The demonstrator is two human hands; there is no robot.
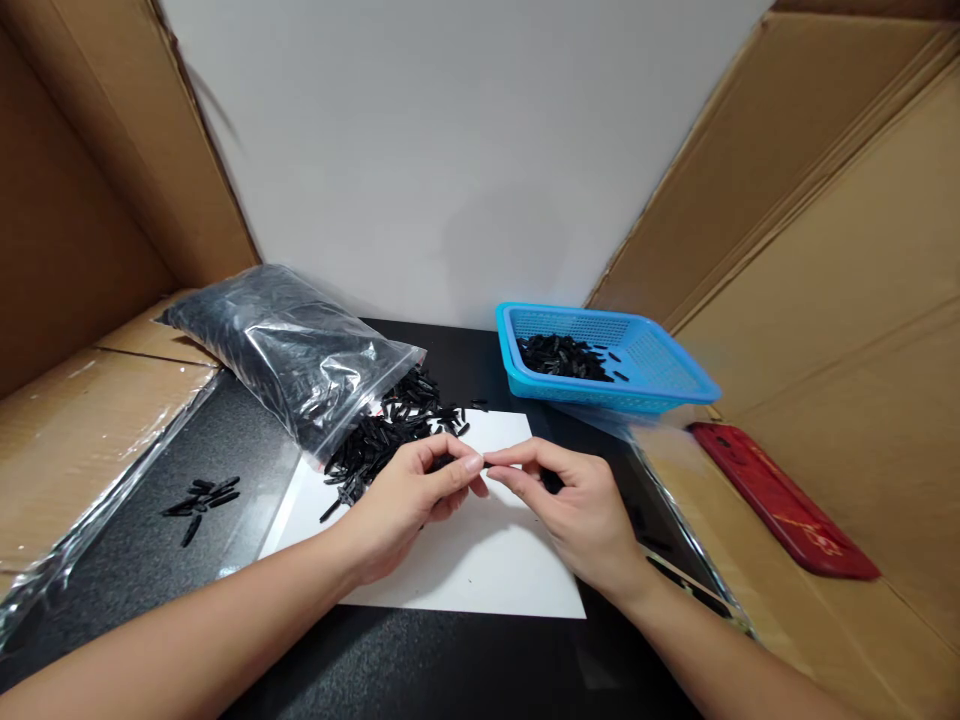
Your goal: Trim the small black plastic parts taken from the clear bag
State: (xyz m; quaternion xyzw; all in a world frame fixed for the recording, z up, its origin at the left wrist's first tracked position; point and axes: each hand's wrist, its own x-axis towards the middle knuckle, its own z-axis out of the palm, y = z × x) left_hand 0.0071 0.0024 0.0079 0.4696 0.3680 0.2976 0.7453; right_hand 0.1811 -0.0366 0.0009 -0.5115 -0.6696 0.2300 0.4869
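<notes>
My left hand (435, 485) and my right hand (574, 500) meet over a sheet of white paper (480, 580). Both are closed, fingertips pinched around a small dark piece (488, 464) that my fingers mostly cover. Something black shows inside the curl of my right hand; I cannot tell whether it is more pieces or the table behind. Beside my left hand, a pile of small, elongated black pieces (375, 445) lies on the paper. It spreads from the mouth of a clear zip bag (292, 350) full of dark contents, lying on its side.
A blue basket (675, 375) at the back right holds many black pieces (562, 358). Several loose pieces (202, 500) lie on the dark table (300, 650) at left. A red flat case (784, 500) lies at right. Cardboard walls (840, 200) flank both sides.
</notes>
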